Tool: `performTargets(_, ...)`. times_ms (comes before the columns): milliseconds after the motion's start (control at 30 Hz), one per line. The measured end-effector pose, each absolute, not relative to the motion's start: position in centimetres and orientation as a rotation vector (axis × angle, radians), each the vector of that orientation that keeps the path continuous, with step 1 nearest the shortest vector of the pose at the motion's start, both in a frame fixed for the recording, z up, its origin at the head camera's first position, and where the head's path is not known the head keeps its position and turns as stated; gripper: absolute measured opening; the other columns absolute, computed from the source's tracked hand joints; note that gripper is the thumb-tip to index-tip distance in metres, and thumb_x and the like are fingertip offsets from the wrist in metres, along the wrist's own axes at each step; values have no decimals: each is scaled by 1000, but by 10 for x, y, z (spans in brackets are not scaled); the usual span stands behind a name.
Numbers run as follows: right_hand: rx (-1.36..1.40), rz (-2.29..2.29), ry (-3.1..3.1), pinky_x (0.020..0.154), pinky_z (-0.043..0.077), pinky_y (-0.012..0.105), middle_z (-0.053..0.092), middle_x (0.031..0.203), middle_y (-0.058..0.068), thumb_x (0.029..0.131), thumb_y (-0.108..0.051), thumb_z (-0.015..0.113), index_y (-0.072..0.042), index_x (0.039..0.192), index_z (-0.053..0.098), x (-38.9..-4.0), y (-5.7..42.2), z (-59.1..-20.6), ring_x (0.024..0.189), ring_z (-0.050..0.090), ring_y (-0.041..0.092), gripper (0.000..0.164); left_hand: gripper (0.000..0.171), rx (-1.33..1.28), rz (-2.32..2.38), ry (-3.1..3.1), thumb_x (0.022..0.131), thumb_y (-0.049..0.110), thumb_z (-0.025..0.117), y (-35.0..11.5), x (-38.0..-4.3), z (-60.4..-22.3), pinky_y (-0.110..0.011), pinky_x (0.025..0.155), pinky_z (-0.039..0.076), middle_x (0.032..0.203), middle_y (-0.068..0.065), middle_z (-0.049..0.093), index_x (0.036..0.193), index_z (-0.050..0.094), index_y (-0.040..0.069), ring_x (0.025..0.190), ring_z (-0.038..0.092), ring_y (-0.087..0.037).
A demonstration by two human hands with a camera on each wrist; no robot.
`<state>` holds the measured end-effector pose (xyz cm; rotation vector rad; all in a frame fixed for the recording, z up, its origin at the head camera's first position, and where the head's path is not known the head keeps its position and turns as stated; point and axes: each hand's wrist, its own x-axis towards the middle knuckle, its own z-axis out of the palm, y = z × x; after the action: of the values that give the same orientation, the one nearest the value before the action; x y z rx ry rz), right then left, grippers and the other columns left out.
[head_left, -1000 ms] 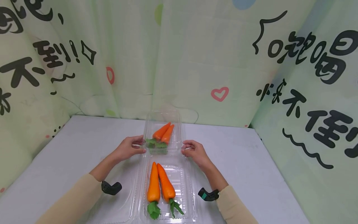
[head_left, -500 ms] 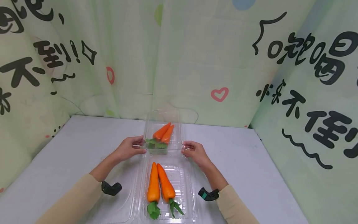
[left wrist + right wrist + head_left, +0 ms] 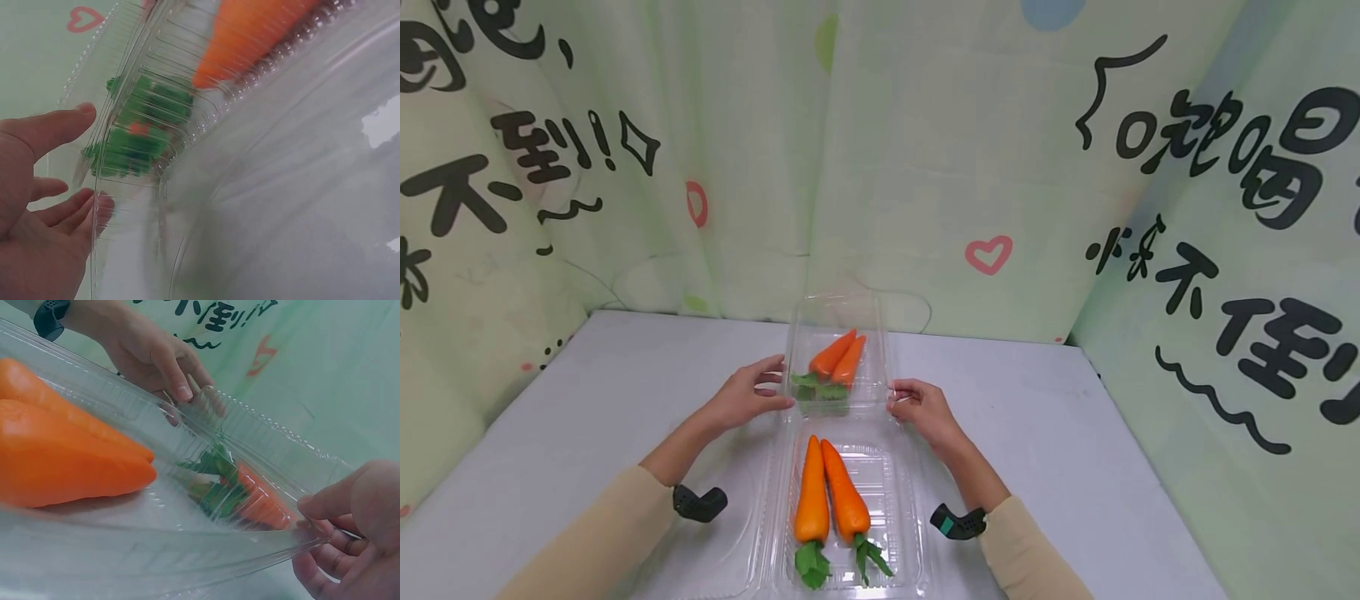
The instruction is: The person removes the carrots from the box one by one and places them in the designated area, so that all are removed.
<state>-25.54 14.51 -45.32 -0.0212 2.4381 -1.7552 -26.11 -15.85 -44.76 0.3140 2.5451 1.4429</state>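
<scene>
Two orange carrots (image 3: 830, 492) with green tops lie side by side in the near clear plastic container (image 3: 910, 517). Beyond it, a smaller clear plastic container (image 3: 880, 367) holds two more carrots (image 3: 842, 358), leafy ends toward me. My left hand (image 3: 748, 396) is at this far container's left side, its thumb near the front corner and fingers extended; the left wrist view has the thumb (image 3: 62, 128) standing off the plastic. On the opposite side, my right hand (image 3: 921, 408) pinches the far container's near right corner between thumb and fingers, as the right wrist view shows (image 3: 359, 525).
The near container's clear lid (image 3: 722, 550) lies folded out flat on the left. Upright at the back of the far container is a clear lid panel (image 3: 838, 308). A white table (image 3: 1037, 433) is bounded by a printed curtain (image 3: 895, 167) behind and at both sides.
My left hand's fingers have loosened and spread slightly away from the far container's side. My right hand keeps its pinch, and the carrots and containers stay essentially in place.
</scene>
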Motion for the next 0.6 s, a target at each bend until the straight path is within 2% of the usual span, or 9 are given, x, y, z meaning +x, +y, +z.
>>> performTargets(167,-8,-1754,2450,73,56,22,64,102,13,88,-6,64,-2,122,61,-255,144,-453,79,59,15,34,86,289,1486,2539,86,23,73,-157,-263,-446,-53,103,45,157,-17,27,154,22,17,139,37,-42)
performTargets(300,14,-1752,2457,74,56,22,65,103,14,88,-6,64,-1,121,61,-255,143,-453,80,60,15,34,85,298,1464,2597,85,24,74,-155,-263,-444,-56,107,40,160,-14,21,154,23,20,142,31,-41)
performTargets(433,36,-1747,2465,77,57,23,66,103,13,88,-7,64,-2,121,62,-254,143,-453,81,60,15,33,82,334,1442,2652,84,23,75,-154,-264,-442,-56,110,37,160,-11,22,153,28,23,143,30,-38)
performTargets(600,38,-1743,2474,77,57,24,66,103,13,88,-8,65,-2,119,63,-255,142,-453,80,60,15,32,82,393,1453,2667,83,21,76,-151,-265,-439,-52,112,34,160,-10,25,152,30,21,144,29,-35)
